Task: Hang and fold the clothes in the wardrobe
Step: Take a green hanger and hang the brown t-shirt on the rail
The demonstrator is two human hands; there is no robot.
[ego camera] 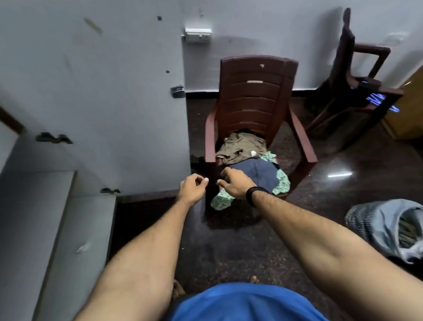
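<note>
You are reaching both hands toward the clothes piled on the chair.

Your left hand (192,189) and right hand (235,182) are hovering with fingers loosely curled, gripping nothing. The olive garment (241,146), navy garment (256,174) and green patterned cloth (282,179) are lying heaped on the brown plastic chair (255,92), and the wardrobe door (84,94) is standing just to its left.
</note>
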